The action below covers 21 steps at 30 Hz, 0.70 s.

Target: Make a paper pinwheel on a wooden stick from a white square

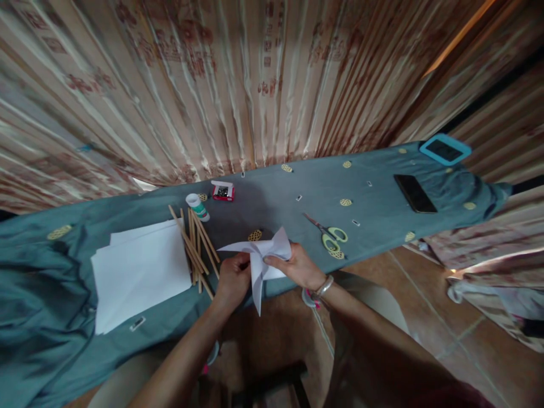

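Observation:
A white paper pinwheel with pointed, folded blades is held over the table's front edge. My right hand grips it from the right, with the thumb pressed near the centre where the folds meet. My left hand is closed at the pinwheel's left side, its fingertips against a blade. Whether anything small sits in the left fingers is hidden. Left of that hand lie several thin wooden sticks. Green-handled scissors rest on the cloth to the right of the pinwheel.
A stack of white paper lies at left, partly under the sticks. Behind stand a glue stick and an open red box of small dark pieces. A black phone and a blue-framed device lie at right. A curtain hangs behind.

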Each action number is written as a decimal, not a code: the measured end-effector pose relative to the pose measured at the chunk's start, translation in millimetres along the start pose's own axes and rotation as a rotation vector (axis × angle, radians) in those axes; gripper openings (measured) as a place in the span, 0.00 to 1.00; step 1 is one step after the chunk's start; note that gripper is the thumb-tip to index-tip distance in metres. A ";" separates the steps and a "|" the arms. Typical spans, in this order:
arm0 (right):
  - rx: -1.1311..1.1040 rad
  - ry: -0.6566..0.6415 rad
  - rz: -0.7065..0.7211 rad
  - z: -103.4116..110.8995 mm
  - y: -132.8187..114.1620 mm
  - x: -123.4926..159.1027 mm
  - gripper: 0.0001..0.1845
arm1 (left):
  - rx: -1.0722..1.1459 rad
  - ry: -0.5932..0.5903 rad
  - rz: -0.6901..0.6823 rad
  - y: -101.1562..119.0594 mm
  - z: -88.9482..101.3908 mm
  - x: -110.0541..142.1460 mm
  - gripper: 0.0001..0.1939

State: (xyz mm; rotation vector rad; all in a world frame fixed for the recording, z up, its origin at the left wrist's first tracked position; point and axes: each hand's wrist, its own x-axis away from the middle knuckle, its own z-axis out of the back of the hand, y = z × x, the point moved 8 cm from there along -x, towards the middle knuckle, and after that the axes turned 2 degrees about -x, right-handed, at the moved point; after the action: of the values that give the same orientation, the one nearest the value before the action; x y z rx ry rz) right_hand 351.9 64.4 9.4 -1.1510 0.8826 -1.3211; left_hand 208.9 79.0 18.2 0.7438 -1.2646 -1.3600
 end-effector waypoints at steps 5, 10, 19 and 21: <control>-0.016 0.002 0.008 0.9 2.0 -1.2 0.12 | 0.002 0.013 -0.010 1.5 -0.3 0.3 0.11; -0.020 -0.019 -0.018 0.2 4.3 -1.1 0.13 | 0.011 0.020 -0.011 -2.1 -0.8 1.0 0.11; -0.056 -0.031 -0.033 -2.2 3.8 -0.5 0.14 | -0.037 0.054 -0.039 -7.3 0.5 0.6 0.11; -0.031 -0.024 -0.036 -1.2 3.5 -1.2 0.14 | -0.037 0.050 -0.037 -6.6 0.6 -0.1 0.11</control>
State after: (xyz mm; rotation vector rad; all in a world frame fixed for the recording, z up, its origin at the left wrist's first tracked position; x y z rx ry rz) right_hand 351.6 65.0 5.6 -1.2097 0.8715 -1.3247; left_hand 206.5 78.2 12.1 0.7742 -1.1890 -1.3828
